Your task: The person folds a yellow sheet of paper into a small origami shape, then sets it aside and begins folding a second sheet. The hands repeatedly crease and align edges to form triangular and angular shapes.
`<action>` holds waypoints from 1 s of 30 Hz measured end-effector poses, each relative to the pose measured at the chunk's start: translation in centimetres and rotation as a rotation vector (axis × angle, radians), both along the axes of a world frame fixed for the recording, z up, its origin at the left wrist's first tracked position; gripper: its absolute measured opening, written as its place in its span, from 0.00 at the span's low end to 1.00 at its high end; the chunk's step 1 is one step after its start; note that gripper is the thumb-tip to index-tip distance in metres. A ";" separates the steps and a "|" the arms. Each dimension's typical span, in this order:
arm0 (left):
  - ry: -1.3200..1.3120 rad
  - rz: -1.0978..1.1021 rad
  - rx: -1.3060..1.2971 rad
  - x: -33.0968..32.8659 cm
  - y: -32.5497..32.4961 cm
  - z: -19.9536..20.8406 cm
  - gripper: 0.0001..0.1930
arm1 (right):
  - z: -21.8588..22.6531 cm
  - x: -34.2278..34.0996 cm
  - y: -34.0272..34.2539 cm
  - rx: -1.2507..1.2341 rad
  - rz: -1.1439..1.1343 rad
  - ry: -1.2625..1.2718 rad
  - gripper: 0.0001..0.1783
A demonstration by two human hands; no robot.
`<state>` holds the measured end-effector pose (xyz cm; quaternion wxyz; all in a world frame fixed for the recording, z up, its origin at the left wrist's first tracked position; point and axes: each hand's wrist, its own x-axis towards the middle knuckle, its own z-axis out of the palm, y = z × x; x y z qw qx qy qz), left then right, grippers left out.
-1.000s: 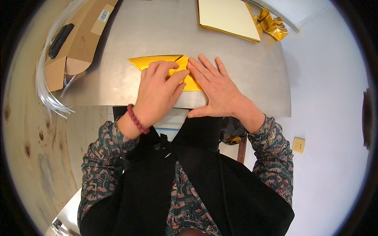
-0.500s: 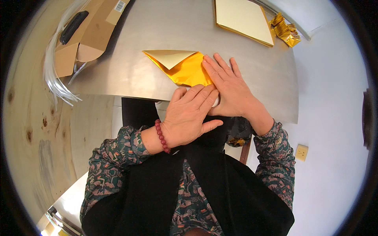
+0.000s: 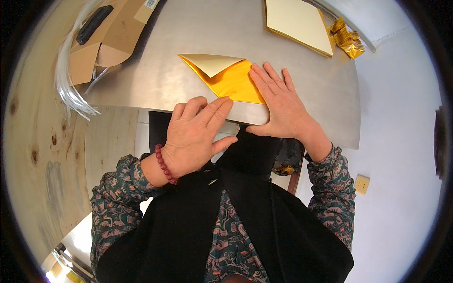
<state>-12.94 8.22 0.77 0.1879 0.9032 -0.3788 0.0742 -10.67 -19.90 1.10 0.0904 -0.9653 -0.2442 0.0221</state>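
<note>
A folded sheet of gold foil paper (image 3: 236,85) lies at the front edge of the metal table (image 3: 155,70). Its far left flap is turned over and shows a cream back. My left hand (image 3: 193,129), palm down with the fingers stretched, touches the paper's near edge with its fingertips. Spread flat, my right hand (image 3: 283,104) presses the paper's right side, the thumb reaching past the table edge. Part of the paper is hidden under the right fingers. A dark red bead bracelet (image 3: 165,165) circles my left wrist.
At the far right stands a stack of cream and gold sheets (image 3: 299,26), beside a bundle of pleated gold paper (image 3: 348,40). A cardboard box (image 3: 115,42) with a black object (image 3: 94,24) and white plastic strands (image 3: 71,85) sits at the left. A white wall (image 3: 391,141) borders the right.
My left hand has slid left along the paper's near edge, away from my right hand, uncovering more gold. My right hand stays on the paper's right side. The view has shifted slightly.
</note>
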 end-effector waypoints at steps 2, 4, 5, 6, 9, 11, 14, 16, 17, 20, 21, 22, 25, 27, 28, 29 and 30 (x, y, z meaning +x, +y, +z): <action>-0.009 0.009 0.002 0.0 0.4 0.1 0.42 | 0.0 0.0 0.0 -0.008 0.001 -0.005 0.73; -0.016 0.023 0.003 0.1 0.7 0.1 0.41 | -0.1 0.0 -0.1 -0.011 0.001 -0.008 0.73; -0.036 0.020 -0.001 0.1 0.8 0.1 0.40 | -0.1 0.0 -0.1 -0.009 0.002 -0.011 0.73; -0.055 0.016 -0.004 0.1 0.9 0.1 0.38 | -0.2 0.0 -0.1 -0.006 0.002 -0.013 0.73; -0.021 0.003 -0.024 0.3 1.1 0.3 0.34 | -0.2 0.0 -0.3 -0.018 0.007 -0.025 0.73; 0.021 -0.026 -0.133 1.0 1.2 0.5 0.31 | -0.2 0.0 -0.4 -0.005 0.020 -0.024 0.73; -0.108 -0.071 -0.368 3.2 2.0 1.3 0.24 | -0.1 0.0 -0.4 0.008 0.022 -0.028 0.73; -0.128 -0.041 -0.377 5.6 2.0 1.4 0.29 | -0.2 -0.1 -0.3 0.007 0.016 -0.026 0.72; -0.115 -0.008 -0.361 6.8 1.8 1.2 0.30 | -0.2 -0.1 -0.3 -0.001 0.016 -0.032 0.72; 0.023 -0.046 -0.058 9.1 1.2 0.2 0.33 | -0.4 -0.2 -0.5 -0.012 0.023 -0.055 0.73; -0.029 -0.087 -0.067 9.2 1.4 -0.1 0.33 | -0.4 -0.2 -0.6 -0.011 0.022 -0.057 0.73; -0.025 -0.107 -0.035 9.1 1.6 -0.4 0.34 | -0.5 -0.3 -0.6 -0.018 0.026 -0.060 0.73; 0.087 -0.113 -0.114 8.1 2.7 -0.9 0.36 | -0.6 -0.5 -0.7 -0.021 0.025 -0.052 0.72; 0.126 -0.104 -0.217 7.6 3.3 -1.0 0.36 | -0.5 -0.5 -0.7 -0.011 0.032 -0.070 0.71; 0.100 -0.129 -0.155 7.5 3.6 -1.0 0.36 | -0.5 -0.6 -0.7 -0.001 0.037 -0.086 0.69; 0.054 -0.165 -0.100 7.3 3.9 -0.9 0.35 | -0.5 -0.7 -0.7 0.011 0.038 -0.095 0.67; 0.004 -0.196 -0.046 7.1 4.0 -1.0 0.35 | -0.4 -0.9 -0.7 0.022 0.039 -0.105 0.65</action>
